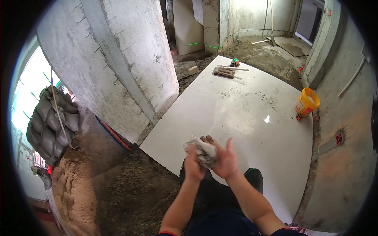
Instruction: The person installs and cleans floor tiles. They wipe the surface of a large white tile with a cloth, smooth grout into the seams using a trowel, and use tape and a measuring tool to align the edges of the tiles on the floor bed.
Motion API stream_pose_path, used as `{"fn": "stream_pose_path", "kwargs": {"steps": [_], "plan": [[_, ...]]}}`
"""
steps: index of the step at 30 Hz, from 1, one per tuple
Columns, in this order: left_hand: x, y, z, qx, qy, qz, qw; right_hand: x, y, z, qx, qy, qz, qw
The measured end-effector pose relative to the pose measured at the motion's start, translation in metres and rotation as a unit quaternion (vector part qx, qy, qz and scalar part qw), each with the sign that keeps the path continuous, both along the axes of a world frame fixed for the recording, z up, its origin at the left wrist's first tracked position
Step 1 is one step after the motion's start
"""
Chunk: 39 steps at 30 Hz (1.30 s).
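A crumpled, dirty whitish cloth (203, 152) is between my two hands, above the near part of the large white tile floor (252, 129). My left hand (193, 166) grips it from the left, thumb pointing up. My right hand (226, 160) lies against the cloth's right side, its thumb raised and its fingers stretched out. Grey dirt covers the right fingertips. The cloth partly hides the fingers of both hands. Under my hands, my dark-clothed knees show at the tile's near edge.
A float (224, 72) and a small black-and-green device (235, 63) sit at the tiles' far end. The yellow bucket (307, 103) stands by the right wall. A rough wall slab (138, 59) rises at left, with sandbags (53, 122) and a sand pile (75, 188) beyond.
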<state>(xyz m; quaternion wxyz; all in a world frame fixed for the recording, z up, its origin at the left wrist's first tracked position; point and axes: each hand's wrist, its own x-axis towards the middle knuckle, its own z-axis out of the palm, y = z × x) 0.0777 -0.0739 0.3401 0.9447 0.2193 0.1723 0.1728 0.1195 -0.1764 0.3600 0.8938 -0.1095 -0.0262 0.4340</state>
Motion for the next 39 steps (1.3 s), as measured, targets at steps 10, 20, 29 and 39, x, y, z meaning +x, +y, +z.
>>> {"fn": "stream_pose_path", "kwargs": {"steps": [10, 20, 29, 39], "plan": [[0.039, 0.027, -0.039, 0.171, 0.038, 0.056, 0.983, -0.011, -0.037, -0.013, -0.203, -0.265, 0.045, 0.941], [0.034, 0.003, -0.053, 0.143, 0.19, -0.04, 0.97, -0.034, -0.044, -0.037, -0.568, -0.758, 0.097, 0.306], [0.039, -0.019, -0.052, 0.036, 0.045, -0.288, 0.956, 0.025, -0.029, -0.069, -0.551, -0.465, -0.166, 0.673], [0.029, 0.095, -0.112, 0.393, 0.239, -0.174, 0.871, 0.048, -0.04, -0.218, -0.638, -0.505, -0.204, 0.545]]}}
